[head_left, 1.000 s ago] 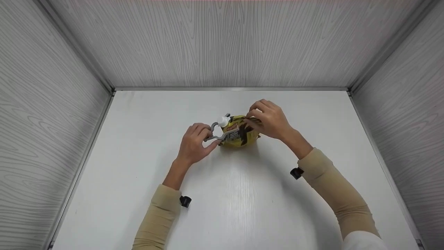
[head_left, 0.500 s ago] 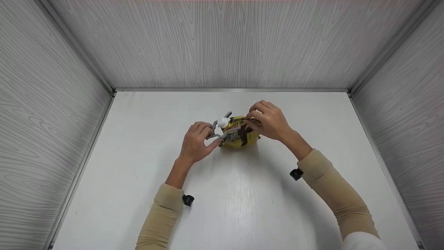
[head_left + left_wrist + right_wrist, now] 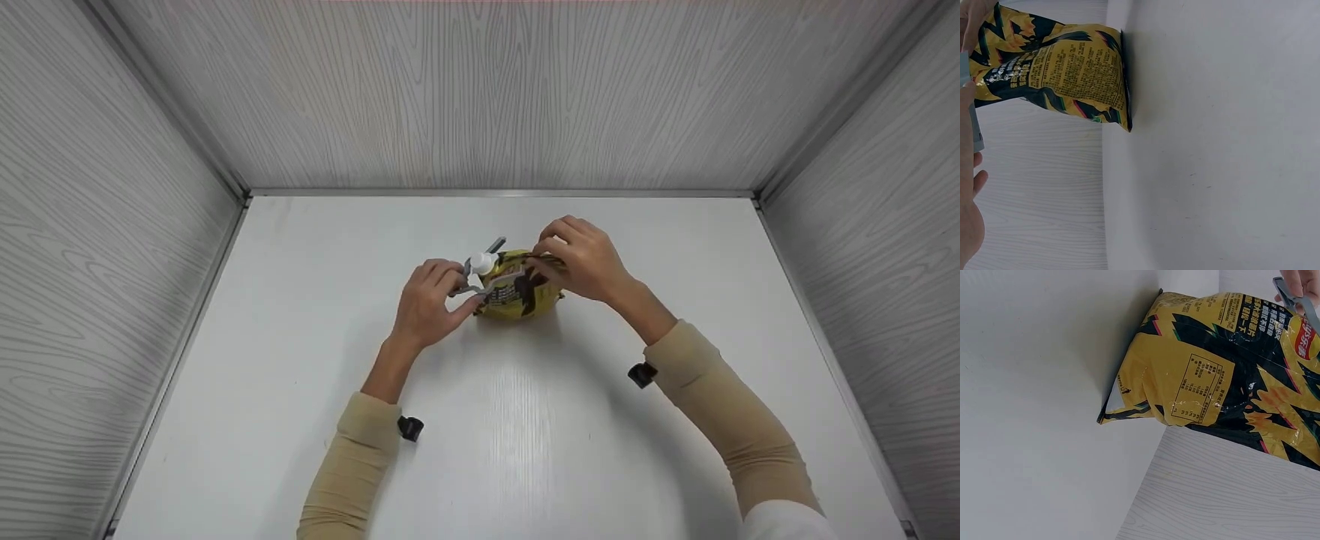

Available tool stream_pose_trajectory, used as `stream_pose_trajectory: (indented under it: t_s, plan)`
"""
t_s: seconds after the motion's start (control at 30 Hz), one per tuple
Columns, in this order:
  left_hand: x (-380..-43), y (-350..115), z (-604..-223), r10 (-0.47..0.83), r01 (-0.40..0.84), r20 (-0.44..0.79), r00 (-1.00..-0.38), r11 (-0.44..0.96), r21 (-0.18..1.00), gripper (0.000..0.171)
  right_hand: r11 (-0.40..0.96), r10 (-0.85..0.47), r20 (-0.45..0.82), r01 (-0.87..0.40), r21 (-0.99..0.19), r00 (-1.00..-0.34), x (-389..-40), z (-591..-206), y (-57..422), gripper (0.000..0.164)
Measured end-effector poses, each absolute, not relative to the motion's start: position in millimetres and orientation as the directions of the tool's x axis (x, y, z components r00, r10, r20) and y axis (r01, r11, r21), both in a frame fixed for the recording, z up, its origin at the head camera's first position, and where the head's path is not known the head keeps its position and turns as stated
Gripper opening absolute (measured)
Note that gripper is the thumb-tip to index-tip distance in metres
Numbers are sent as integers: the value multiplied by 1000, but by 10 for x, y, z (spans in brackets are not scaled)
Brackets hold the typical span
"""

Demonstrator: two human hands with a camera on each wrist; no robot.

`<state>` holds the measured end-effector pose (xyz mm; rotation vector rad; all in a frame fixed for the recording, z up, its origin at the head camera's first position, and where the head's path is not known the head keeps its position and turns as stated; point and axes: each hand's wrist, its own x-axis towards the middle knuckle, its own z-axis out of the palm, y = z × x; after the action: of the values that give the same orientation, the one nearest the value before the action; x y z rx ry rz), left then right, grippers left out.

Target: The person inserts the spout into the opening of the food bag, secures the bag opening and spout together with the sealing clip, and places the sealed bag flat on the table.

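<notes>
A yellow and black chip bag (image 3: 529,306) stands upright on the table near the back. My right hand (image 3: 589,259) pinches its top edge from the right. My left hand (image 3: 427,304) holds a grey bag clip (image 3: 498,244) with a white screw cap (image 3: 482,262), at the bag's upper left. The clip's two arms are spread, one in front of the bag top and one behind it. In the right wrist view, the fingers of my left hand (image 3: 1304,284) hold the clip (image 3: 1311,312) by the bag (image 3: 1185,377). The left wrist view shows the bag's printed side (image 3: 1075,67).
The white tabletop (image 3: 517,450) runs up to grey wood-grain panels (image 3: 495,97) at the back and both sides. Both forearms wear beige sleeves (image 3: 360,450) with small black cameras (image 3: 642,374) at the wrists.
My left hand has shifted slightly right and away from me, sliding the spread clip further over the bag top. My right hand and the bag have stayed in place.
</notes>
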<state>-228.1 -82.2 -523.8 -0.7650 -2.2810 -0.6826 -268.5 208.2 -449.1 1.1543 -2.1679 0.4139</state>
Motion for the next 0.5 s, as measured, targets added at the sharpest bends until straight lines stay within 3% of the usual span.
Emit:
stream_pose_trajectory:
  t_s: [0.5]
  plan:
    - [-2291, -786, -5230, 325, 673, 711, -624, 685, 277, 31, 566, -630, 644, -824, -4, -435, -2680, -4499, 2076, 16]
